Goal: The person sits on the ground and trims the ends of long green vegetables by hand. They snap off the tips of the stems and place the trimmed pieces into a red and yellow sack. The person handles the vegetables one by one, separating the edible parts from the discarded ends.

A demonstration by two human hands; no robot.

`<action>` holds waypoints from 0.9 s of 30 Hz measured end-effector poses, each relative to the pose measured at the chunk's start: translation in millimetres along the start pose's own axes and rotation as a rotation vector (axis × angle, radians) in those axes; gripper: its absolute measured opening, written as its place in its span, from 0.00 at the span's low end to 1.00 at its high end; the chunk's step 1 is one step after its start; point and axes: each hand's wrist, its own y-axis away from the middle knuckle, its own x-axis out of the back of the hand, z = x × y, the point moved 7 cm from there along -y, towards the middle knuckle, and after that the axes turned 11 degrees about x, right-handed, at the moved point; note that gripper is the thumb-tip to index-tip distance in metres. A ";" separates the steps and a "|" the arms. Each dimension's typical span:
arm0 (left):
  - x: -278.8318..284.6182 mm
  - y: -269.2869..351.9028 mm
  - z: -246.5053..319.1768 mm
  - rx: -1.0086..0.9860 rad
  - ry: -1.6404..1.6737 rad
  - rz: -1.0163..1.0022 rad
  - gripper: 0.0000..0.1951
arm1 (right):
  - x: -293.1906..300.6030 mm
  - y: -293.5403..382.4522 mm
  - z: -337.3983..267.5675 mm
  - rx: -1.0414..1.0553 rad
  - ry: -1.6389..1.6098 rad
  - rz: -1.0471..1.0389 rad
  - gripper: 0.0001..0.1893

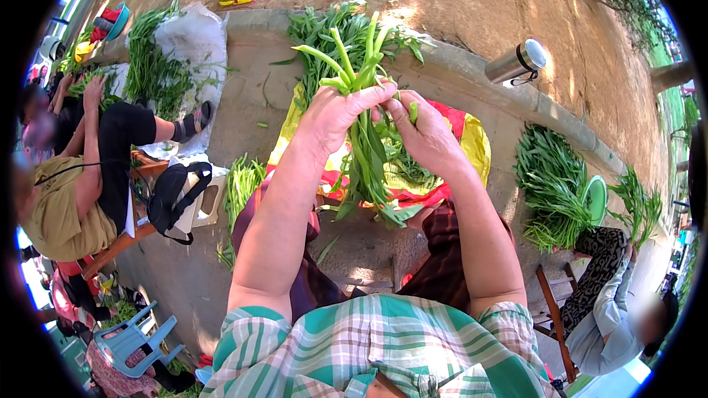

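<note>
A bunch of leafy green stems [362, 74] is held in my left hand [345, 108], cut ends up and long leaves hanging down between my forearms. My right hand [423, 127] is against the bunch, its thumb and forefinger closed near my left fingertips, with a short piece of green stem [413, 113] between its fingers. Below both hands a red and yellow plastic sheet [477, 146] lies on the ground with loose leaves on it. Beyond my hands a pile of leafy greens [315, 30] rests against the low concrete kerb.
A steel flask [511, 62] stands on the kerb [470, 63]. More greens lie at right [553, 182] beside a green basin [596, 199], and at my left [243, 182]. People sit on both sides. A white sack [193, 38], a white stool [213, 199] and a blue plastic chair [124, 342] are at left.
</note>
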 end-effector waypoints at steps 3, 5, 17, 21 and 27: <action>0.8 0.0 0.5 0.006 0.006 -0.015 0.16 | 10.0 2.4 15.4 -0.137 -0.074 0.035 0.17; -2.3 3.9 5.0 -0.018 -0.032 -0.035 0.19 | 25.2 2.5 17.6 -0.111 -0.136 0.183 0.18; -30.2 8.4 -2.9 0.039 -0.137 -0.035 0.17 | 39.5 4.7 38.6 -0.419 -0.795 0.494 0.13; -30.3 1.3 -22.3 -0.047 -0.283 0.115 0.14 | 27.3 5.3 37.8 -0.437 -0.710 0.485 0.17; -41.8 9.6 -12.5 -0.228 -0.512 0.173 0.14 | 27.1 3.0 36.5 -0.360 -0.596 0.475 0.15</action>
